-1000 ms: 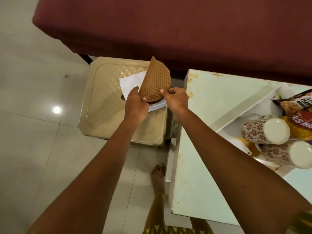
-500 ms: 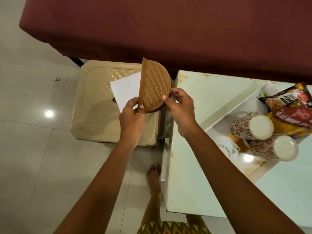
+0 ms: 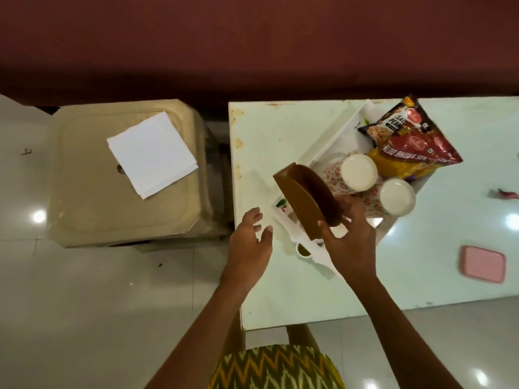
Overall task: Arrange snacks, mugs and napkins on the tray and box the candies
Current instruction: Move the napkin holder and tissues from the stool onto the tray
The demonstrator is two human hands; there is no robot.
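Note:
My right hand (image 3: 349, 237) grips a brown half-round napkin holder (image 3: 307, 196) and holds it over the near corner of the white tray (image 3: 331, 136) on the white table (image 3: 266, 130). My left hand (image 3: 251, 234) hovers open just left of the tray, holding nothing. Two floral mugs (image 3: 358, 172) (image 3: 396, 200) lie on their sides in the tray, next to several snack packets (image 3: 407, 133). A stack of white napkins (image 3: 151, 154) lies on the beige plastic stool (image 3: 84, 192) to the left.
A pink lid or box (image 3: 481, 263) lies on the table at the right, and a small red wrapped candy (image 3: 505, 193) sits near the right edge. A dark red cloth-covered surface (image 3: 252, 46) fills the far side. My foot and patterned clothing show below the table.
The napkin holder has moved from over the stool to over the tray, now in my right hand alone. My left hand has let go. The napkins remain on the stool.

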